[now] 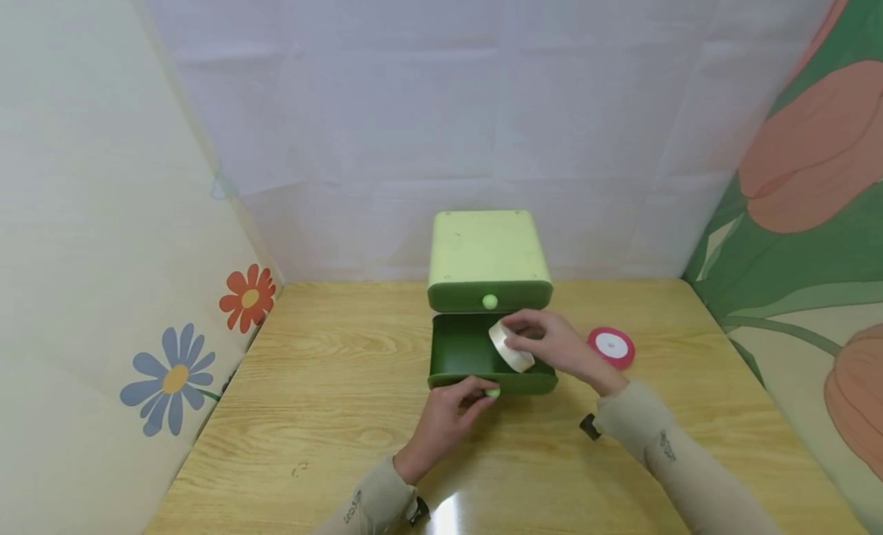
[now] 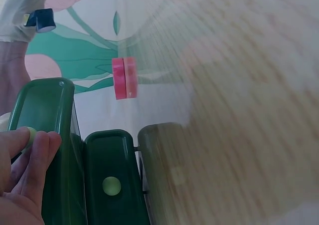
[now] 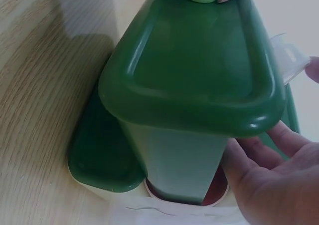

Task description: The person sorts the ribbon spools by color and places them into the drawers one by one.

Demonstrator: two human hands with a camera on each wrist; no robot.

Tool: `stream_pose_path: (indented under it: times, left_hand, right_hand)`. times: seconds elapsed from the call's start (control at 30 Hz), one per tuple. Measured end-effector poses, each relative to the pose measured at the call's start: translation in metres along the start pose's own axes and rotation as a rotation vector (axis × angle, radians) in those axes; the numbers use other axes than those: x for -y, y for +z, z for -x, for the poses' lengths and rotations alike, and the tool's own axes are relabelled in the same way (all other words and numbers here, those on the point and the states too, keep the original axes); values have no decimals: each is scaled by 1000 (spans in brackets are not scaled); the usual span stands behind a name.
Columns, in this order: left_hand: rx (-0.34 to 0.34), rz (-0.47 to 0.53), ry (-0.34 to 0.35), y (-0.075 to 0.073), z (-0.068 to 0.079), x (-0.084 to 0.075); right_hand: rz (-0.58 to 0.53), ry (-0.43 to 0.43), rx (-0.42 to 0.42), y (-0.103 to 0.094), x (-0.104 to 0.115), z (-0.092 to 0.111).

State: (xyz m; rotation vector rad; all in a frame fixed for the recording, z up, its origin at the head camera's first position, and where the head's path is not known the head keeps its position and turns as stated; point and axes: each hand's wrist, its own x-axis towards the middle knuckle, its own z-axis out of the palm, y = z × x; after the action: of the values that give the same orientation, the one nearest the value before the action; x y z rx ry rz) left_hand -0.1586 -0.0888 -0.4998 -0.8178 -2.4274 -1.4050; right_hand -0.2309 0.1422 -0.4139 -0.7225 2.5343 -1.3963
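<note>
landmark: the pulled-out drawer (image 1: 455, 351) of the green cabinet (image 1: 488, 247), its front panel facing the person.
white roll (image 1: 507, 352): over the right half of the pulled-out drawer, behind its front panel; whether it touches the drawer floor cannot be told.
roll's lie: tilted, not flat; its visible band slants from the drawer's back, on the left, toward its front right corner.
right hand (image 1: 560, 345): reaches in over the drawer's right side, thumb and fingers clamped on the roll; the roll lies just at the fingertips, to the hand's left.
left hand (image 1: 447, 415): in front of the drawer, fingers pinched together on the lower knob (image 1: 493, 392).
nearer hand: the right, in contact with the roll; the left is apart from it, with the drawer's front panel between.
upper drawer (image 1: 451, 297): closed, above and behind the pulled-out drawer.
pink spool (image 1: 612, 346): flat on the table (image 1: 331, 366), right of the drawer, apart from it.
</note>
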Motion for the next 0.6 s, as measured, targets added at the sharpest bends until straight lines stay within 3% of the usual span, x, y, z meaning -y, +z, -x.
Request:
stream_pose_path:
  times: [0.43,0.6]
  left_hand:
    - [-7,-7,11,-1,0,0]
    - [-13,-11,22,0,0,0]
  right_hand:
    - [160,-36,-51,8,-6,-2]
    - [159,-53,-30,10,-7,-2]
